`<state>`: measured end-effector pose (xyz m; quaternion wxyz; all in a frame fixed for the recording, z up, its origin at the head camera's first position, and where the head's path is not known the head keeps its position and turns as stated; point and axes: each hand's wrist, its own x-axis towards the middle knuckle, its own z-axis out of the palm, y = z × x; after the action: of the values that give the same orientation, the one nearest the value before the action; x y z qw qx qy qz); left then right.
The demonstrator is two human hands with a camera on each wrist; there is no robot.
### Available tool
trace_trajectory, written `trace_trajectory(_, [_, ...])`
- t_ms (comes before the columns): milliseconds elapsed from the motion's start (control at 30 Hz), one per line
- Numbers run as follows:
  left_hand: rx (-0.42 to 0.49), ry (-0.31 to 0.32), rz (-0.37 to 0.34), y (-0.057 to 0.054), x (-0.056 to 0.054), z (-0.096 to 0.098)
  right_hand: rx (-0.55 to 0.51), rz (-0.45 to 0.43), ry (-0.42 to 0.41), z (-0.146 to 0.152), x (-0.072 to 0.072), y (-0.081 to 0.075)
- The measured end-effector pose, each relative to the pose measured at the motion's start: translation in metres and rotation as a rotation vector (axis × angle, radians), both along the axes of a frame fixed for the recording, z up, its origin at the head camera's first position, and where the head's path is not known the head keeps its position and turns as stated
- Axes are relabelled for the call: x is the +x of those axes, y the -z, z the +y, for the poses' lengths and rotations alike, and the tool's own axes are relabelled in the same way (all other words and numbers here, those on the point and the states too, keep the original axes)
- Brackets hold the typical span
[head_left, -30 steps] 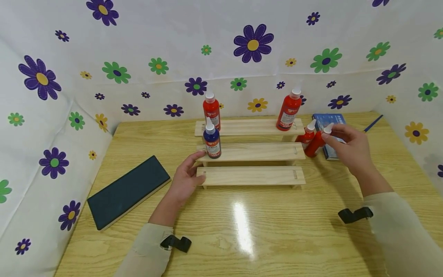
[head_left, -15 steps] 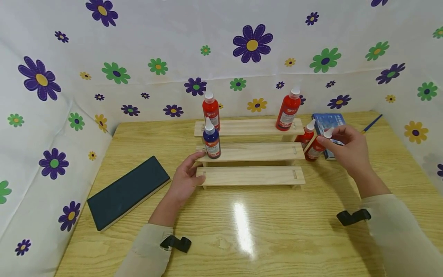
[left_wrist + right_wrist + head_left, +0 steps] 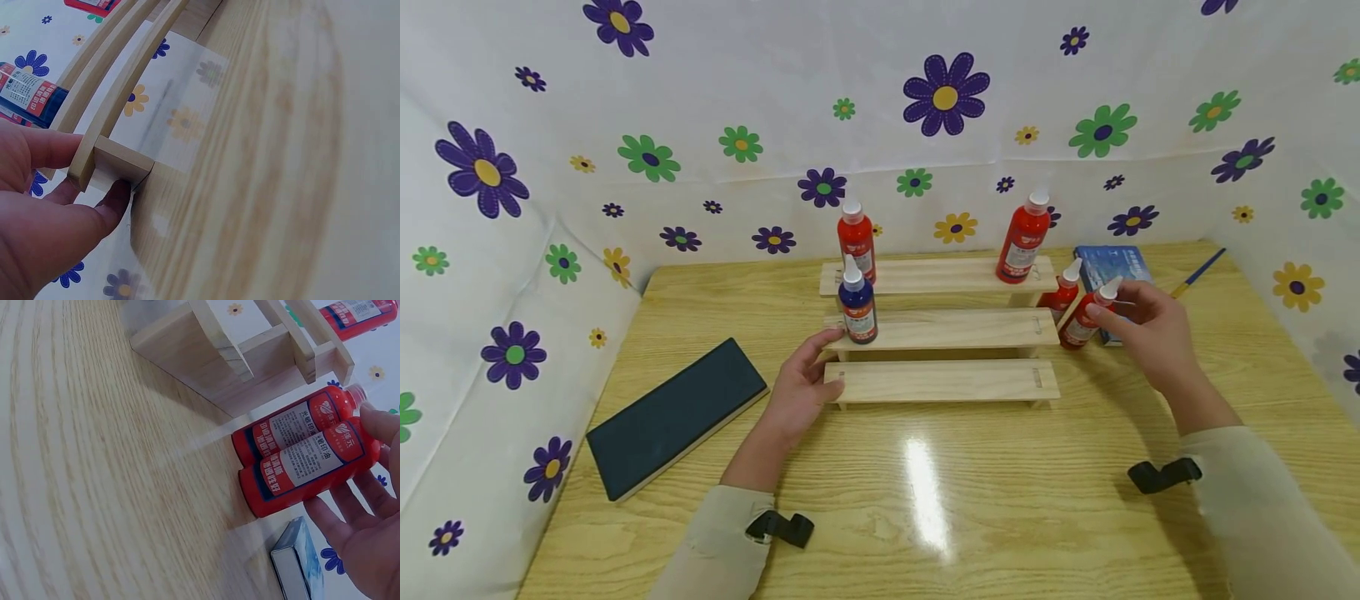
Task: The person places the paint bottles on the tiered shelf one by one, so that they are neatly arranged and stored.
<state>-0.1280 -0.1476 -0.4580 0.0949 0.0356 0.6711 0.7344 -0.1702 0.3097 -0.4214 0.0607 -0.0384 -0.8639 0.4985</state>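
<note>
With its thumb and fingers, my left hand [image 3: 797,392] grips the left end of the three-step wooden rack [image 3: 943,381]; the left wrist view has the thumb [image 3: 115,203] against the support below the lowest shelf. My right hand [image 3: 1153,333] holds a red ink bottle [image 3: 1078,327] near its neck, slightly tilted, beside the rack's right end. A second red ink bottle [image 3: 290,425] stands close against it, partly hidden behind it in the head view. On the rack, a blue ink bottle [image 3: 859,308] stands on the middle step's left end, and red bottles occupy both ends of the top step.
A blue book [image 3: 1101,258] lies behind my right hand, with a paintbrush [image 3: 1198,273] to its right. The dark-covered block or book [image 3: 677,417] rests on the table at left. Flower-patterned cloth [image 3: 775,100] encloses the back and sides.
The held red bottle has been turned, so its label now faces forward, and my right hand has shifted slightly left and down. My left hand stays on the rack.
</note>
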Motion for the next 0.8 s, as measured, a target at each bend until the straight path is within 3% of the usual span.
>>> trace_trajectory(267, [-0.005,0.002,0.000,0.002,0.000,0.000,-0.063,0.038,0.056,-0.005,0.006,0.001])
trace_trajectory(800, [0.006,0.011,0.009,0.001,0.000,-0.001,-0.113,0.080,0.057,-0.003,0.016,-0.008])
